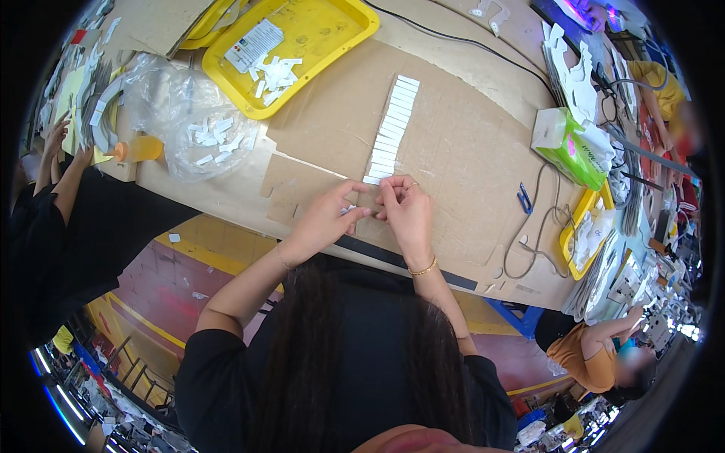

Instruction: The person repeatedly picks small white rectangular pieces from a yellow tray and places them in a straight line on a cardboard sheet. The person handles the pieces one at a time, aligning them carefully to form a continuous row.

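Observation:
A column of small white rectangular pieces lies on a flat cardboard sheet, running away from me, edge against edge. At its near end, my right hand has thumb and forefinger pinched together beside the last piece; what they grip, if anything, is hidden. My left hand is just to the left, fingers curled toward the right hand. A bit of a white piece shows between its thumb and fingers.
A yellow tray with loose white pieces and a label sits far left, beside a clear plastic bag holding more. An orange-capped bottle is at left. To the right are a green tissue pack, blue snips, a cable and a yellow bin.

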A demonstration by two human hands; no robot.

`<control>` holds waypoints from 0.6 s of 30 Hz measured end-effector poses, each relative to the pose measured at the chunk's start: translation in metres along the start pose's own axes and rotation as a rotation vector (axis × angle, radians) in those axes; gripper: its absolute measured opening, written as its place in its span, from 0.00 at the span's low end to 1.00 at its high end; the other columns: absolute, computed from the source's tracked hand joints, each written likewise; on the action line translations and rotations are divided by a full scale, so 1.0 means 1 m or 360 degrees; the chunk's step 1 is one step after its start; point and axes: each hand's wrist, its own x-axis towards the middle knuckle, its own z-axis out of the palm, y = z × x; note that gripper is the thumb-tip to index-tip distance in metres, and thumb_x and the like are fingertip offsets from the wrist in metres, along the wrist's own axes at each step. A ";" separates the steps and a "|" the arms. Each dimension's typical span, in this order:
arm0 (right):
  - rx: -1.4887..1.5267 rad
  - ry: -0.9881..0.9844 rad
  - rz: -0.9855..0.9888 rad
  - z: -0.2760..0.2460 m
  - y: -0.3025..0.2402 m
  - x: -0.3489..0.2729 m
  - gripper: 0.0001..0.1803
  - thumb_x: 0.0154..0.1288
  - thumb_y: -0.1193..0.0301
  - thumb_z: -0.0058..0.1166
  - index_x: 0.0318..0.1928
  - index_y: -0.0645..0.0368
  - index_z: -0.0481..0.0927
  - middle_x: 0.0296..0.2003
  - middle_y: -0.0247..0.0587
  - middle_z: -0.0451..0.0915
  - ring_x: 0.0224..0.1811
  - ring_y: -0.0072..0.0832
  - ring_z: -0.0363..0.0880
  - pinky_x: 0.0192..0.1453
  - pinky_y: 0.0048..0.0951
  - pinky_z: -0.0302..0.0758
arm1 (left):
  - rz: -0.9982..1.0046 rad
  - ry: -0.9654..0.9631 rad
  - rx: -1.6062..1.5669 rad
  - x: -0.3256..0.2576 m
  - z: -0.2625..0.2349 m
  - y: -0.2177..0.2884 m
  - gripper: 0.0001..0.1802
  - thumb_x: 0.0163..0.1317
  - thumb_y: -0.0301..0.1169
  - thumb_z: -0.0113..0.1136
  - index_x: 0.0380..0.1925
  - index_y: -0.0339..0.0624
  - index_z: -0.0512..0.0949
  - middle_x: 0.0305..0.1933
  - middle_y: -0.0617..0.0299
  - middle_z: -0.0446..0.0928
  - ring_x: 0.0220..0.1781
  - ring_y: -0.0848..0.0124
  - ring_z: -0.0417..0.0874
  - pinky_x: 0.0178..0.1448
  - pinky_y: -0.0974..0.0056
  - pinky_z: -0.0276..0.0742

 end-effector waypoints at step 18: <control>-0.0125 0.0081 -0.0050 0.000 -0.002 0.007 0.09 0.65 0.73 0.54 0.34 0.69 0.78 0.20 0.39 0.80 0.17 0.22 0.79 0.21 0.22 0.75 | 0.0059 0.0000 0.0236 0.004 0.001 0.010 0.26 0.61 0.29 0.60 0.61 0.44 0.69 0.20 0.57 0.76 0.21 0.71 0.78 0.31 0.65 0.73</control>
